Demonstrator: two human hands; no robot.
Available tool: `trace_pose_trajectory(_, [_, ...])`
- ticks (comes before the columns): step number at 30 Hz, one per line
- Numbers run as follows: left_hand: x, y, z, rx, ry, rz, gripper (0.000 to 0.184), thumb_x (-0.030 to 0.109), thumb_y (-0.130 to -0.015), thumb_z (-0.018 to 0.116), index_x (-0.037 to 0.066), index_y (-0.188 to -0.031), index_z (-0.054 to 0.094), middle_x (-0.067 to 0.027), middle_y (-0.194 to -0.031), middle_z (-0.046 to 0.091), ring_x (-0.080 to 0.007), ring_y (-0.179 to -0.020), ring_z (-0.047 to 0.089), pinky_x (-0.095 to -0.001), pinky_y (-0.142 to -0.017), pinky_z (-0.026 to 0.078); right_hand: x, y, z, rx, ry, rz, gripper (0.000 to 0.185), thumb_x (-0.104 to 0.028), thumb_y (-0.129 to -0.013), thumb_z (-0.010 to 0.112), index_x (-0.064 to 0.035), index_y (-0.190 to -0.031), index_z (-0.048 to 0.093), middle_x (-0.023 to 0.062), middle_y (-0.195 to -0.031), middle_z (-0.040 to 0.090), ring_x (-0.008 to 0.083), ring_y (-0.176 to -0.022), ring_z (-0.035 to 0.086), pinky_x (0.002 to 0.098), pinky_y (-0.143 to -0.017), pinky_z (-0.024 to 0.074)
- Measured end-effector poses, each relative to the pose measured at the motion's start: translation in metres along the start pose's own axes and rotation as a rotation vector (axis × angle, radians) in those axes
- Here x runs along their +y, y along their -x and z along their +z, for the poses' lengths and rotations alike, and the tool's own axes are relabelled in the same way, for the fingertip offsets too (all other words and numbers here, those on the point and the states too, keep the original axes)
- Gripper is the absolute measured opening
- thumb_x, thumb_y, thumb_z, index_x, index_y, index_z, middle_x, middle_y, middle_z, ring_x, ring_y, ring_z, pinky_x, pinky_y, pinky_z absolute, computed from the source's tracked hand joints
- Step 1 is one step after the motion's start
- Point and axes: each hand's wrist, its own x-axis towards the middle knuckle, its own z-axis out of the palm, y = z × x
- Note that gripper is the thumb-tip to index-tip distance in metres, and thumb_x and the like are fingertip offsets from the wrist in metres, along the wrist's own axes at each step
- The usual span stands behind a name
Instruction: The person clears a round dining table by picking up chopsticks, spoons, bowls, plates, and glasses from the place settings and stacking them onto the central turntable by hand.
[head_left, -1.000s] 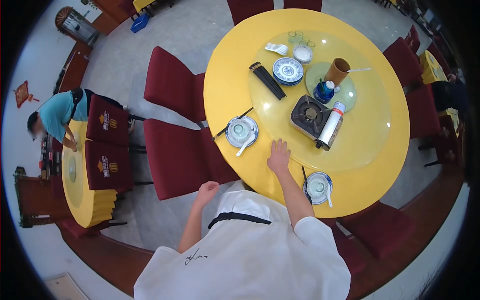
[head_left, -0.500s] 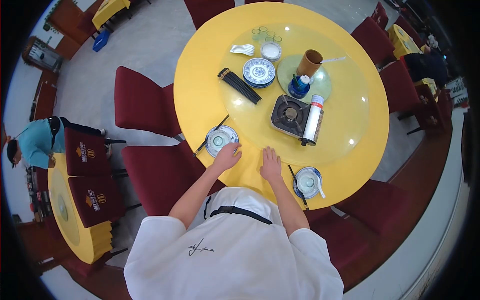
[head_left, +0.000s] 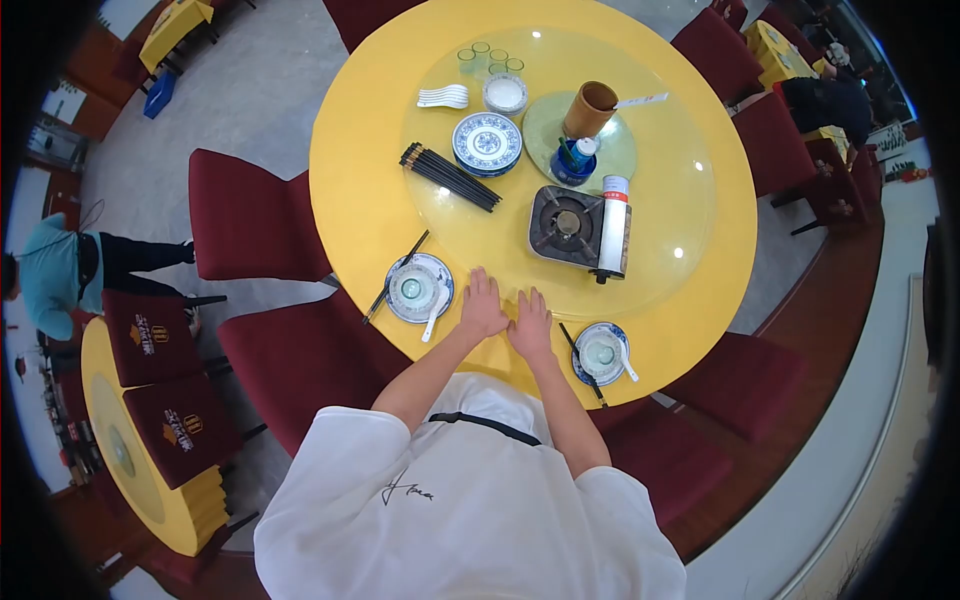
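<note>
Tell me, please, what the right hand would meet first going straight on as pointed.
Most likely the portable gas stove ahead on the glass turntable, though the height of the right hand is unclear.

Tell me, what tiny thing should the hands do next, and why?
Perhaps the left hand could gently turn the clear turntable to bring the plate stack nearer. The left hand and right hand look empty and are right by the turntable's near edge, between two place settings, while the plate stack sits farther off on the turntable.

A round yellow-clothed table (head_left: 345, 185) carries a clear turntable (head_left: 668, 165) and, nearer, two blue-patterned plates (head_left: 443, 272).
</note>
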Motion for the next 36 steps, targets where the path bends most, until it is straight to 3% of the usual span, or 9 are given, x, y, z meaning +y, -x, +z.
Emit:
trace_pose_trajectory(5, [0.005,0.006,-0.005,-0.006,0.052,0.011,0.079,0.025,-0.072,0.063,-0.002,-0.14,0.034,-0.0273,-0.152,0.015,-0.0392,-0.143,0.013,-0.0511,-0.113,0.021,-0.014,-0.003,-0.003,-0.065,0.067,-0.007,0.07,-0.023,-0.081,0.065,-0.0095,-0.142,0.034,0.0169,-0.151,0.021,0.0342,-0.141,0.019,0.0606,-0.108,0.0246])
trace_pose_trajectory(11, [0.004,0.008,0.025,0.099,0.226,0.178,0.064,0.017,-0.074,0.059,-0.002,-0.133,0.044,-0.0285,-0.146,0.029,-0.0395,-0.138,0.026,-0.0474,-0.111,0.029,-0.01,0.006,-0.004,-0.094,0.134,0.008,0.065,-0.026,-0.083,0.063,-0.0179,-0.142,0.037,0.0133,-0.153,0.019,0.0329,-0.142,0.017,0.0629,-0.107,0.0233])
trace_pose_trajectory(17, [0.013,-0.001,0.013,-0.159,0.549,0.28,0.057,0.017,-0.074,0.061,-0.002,-0.128,0.05,-0.0257,-0.143,0.035,-0.039,-0.136,0.03,-0.0406,-0.111,0.031,0.007,0.005,-0.014,-0.133,0.224,0.08,0.057,-0.025,-0.086,0.056,-0.0185,-0.14,0.041,0.0133,-0.153,0.024,0.0332,-0.143,0.015,0.0627,-0.108,0.0203])
trace_pose_trajectory(23, [-0.006,-0.007,-0.005,0.08,0.192,0.232,0.064,0.024,-0.076,0.063,-0.002,-0.132,0.046,-0.0306,-0.145,0.027,-0.0427,-0.137,0.025,-0.0462,-0.111,0.03,0.012,0.009,-0.022,-0.101,0.302,0.164,0.057,-0.023,-0.084,0.054,-0.0182,-0.14,0.043,0.0185,-0.151,0.025,0.0367,-0.143,0.011,0.0642,-0.109,0.0141])
trace_pose_trajectory(26, [-0.025,-0.019,-0.021,0.071,0.217,0.138,0.07,0.029,-0.076,0.064,-0.002,-0.135,0.041,-0.0309,-0.147,0.022,-0.0439,-0.139,0.019,-0.0493,-0.111,0.028,0.017,0.006,-0.026,-0.118,0.361,0.186,0.058,-0.024,-0.083,0.054,-0.0172,-0.14,0.043,0.0202,-0.152,0.023,0.0388,-0.143,0.008,0.0658,-0.108,0.0125])
trace_pose_trajectory(33, [-0.046,-0.025,-0.007,-0.065,0.155,0.132,0.077,0.034,-0.075,0.065,0.001,-0.138,0.038,-0.0293,-0.149,0.02,-0.0399,-0.141,0.017,-0.0494,-0.112,0.026,0.016,-0.003,-0.023,-0.191,0.365,0.259,0.068,-0.029,-0.079,0.061,-0.0097,-0.141,0.04,0.0206,-0.154,0.015,0.041,-0.143,0.003,0.0673,-0.107,0.0144])
trace_pose_trajectory(36, [-0.045,-0.024,0.0,-0.068,0.197,0.167,0.076,0.032,-0.075,0.065,0.003,-0.139,0.037,-0.0284,-0.148,0.021,-0.0395,-0.14,0.019,-0.0466,-0.112,0.027,-0.004,-0.005,-0.019,-0.171,0.244,0.17,0.073,-0.024,-0.078,0.064,-0.011,-0.143,0.035,0.0193,-0.154,0.017,0.0394,-0.143,0.007,0.0636,-0.109,0.016])
